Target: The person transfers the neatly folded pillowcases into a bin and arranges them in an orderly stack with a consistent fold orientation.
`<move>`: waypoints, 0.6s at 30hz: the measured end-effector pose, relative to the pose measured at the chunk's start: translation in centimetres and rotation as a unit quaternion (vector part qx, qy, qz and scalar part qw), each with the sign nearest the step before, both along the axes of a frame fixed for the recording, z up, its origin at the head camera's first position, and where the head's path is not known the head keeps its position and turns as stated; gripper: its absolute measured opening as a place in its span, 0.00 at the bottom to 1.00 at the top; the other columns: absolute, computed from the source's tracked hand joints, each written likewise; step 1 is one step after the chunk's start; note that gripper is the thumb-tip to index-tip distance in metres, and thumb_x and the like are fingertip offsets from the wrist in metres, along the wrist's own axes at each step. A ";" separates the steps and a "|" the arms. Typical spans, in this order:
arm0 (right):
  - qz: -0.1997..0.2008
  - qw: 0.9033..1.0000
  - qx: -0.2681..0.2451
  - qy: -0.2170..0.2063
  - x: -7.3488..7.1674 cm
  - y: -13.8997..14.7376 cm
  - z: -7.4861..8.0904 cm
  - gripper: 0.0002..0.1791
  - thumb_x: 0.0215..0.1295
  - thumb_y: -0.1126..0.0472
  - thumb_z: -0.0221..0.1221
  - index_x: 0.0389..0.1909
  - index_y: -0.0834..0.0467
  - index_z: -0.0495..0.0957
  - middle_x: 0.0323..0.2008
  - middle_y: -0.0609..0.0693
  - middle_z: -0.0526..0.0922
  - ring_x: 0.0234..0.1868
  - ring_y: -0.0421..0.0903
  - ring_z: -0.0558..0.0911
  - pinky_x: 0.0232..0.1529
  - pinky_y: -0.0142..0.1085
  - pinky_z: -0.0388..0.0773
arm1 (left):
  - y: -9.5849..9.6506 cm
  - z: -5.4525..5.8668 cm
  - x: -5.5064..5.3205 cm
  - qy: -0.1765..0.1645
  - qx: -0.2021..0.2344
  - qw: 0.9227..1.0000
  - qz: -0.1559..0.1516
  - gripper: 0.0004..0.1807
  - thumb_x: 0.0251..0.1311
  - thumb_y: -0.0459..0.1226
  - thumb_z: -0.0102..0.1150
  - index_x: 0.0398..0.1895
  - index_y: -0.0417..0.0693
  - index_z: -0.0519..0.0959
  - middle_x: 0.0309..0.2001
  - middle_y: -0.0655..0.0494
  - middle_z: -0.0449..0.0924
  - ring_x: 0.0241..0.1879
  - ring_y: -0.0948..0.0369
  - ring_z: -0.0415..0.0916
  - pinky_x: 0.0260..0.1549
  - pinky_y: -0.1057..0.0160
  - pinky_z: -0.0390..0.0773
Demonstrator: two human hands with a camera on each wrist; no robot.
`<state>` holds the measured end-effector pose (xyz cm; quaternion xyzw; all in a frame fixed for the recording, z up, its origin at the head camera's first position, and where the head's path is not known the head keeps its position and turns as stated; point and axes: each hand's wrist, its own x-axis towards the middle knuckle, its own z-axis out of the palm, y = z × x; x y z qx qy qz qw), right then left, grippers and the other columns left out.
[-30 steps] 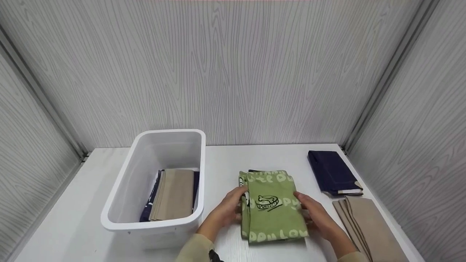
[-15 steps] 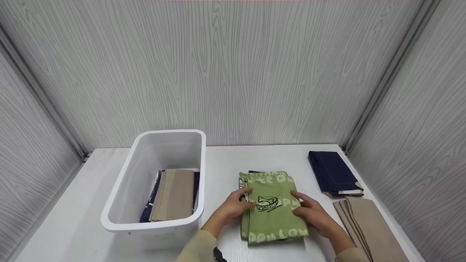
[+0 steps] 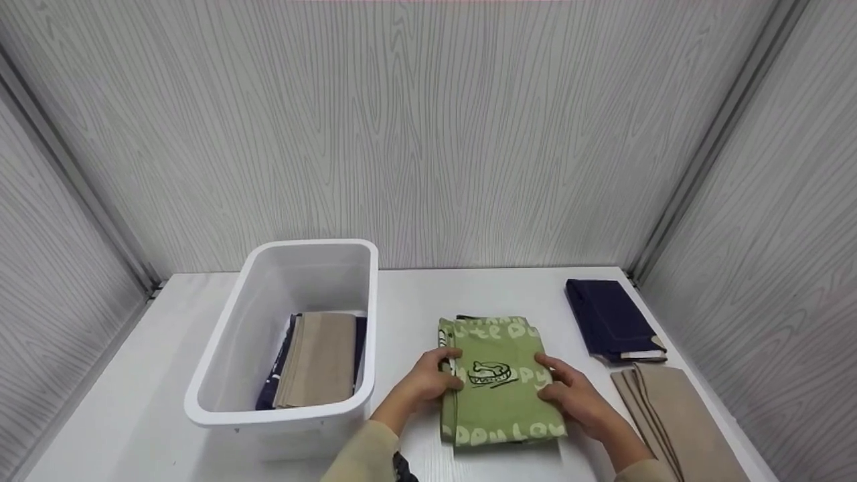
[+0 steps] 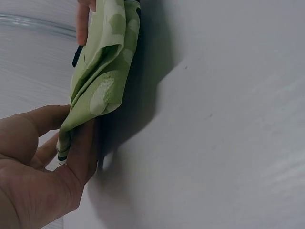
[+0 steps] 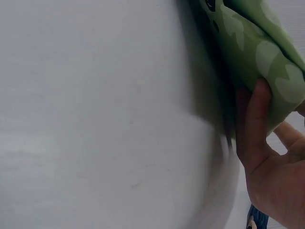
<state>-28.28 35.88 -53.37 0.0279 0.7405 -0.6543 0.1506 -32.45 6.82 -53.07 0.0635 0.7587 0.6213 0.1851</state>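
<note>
A folded green cloth (image 3: 499, 408) with pale lettering and a black line drawing of a bowl lies in front of me. My left hand (image 3: 428, 378) grips its left edge. In the left wrist view, the fingers (image 4: 83, 150) reach under the folded layers. On the opposite edge, my right hand (image 3: 579, 395) holds the cloth, thumb on the top face. The right wrist view shows that hand's fingers (image 5: 257, 117) beneath the printed underside (image 5: 267, 52), with a shadowed gap above the white table.
Left of the cloth stands a white plastic bin (image 3: 201, 395) holding beige (image 3: 325, 361) and navy folded cloths. At the right lie a folded navy cloth (image 3: 612, 318) and a folded beige cloth (image 3: 689, 422). Grey wood-grain panels (image 3: 402, 134) close off the back and sides of the white table (image 3: 442, 288).
Both hands have shifted from the cloth's side edges to a pinch with digits over its top face. The cloth has stayed almost in place.
</note>
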 end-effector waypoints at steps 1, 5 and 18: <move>-0.003 1.000 0.000 0.001 0.0 0.0 0.0 0.44 0.61 0.68 0.58 0.78 0.57 0.52 0.66 0.66 0.61 0.41 0.49 0.83 0.36 0.44 0.85 | 0.0 0.0 0.0 -0.003 0.001 1.000 0.000 0.36 0.49 0.23 0.65 0.66 0.43 0.72 0.60 0.38 0.69 0.53 0.49 0.73 0.47 0.51 0.82; -0.013 1.000 0.008 0.002 0.0 -0.1 0.1 0.44 0.59 0.69 0.58 0.78 0.56 0.54 0.67 0.65 0.60 0.39 0.48 0.83 0.34 0.44 0.85 | -0.1 0.2 0.0 -0.009 0.003 1.000 0.002 0.36 0.49 0.23 0.65 0.66 0.44 0.72 0.60 0.40 0.70 0.49 0.50 0.74 0.38 0.54 0.83; -0.007 1.000 0.022 -0.005 0.1 -0.1 0.5 0.47 0.55 0.69 0.60 0.78 0.51 0.55 0.68 0.61 0.58 0.35 0.46 0.82 0.31 0.41 0.83 | -0.3 0.7 0.2 0.004 -0.002 1.000 -0.006 0.37 0.48 0.24 0.65 0.66 0.45 0.72 0.58 0.40 0.71 0.39 0.53 0.78 0.28 0.58 0.82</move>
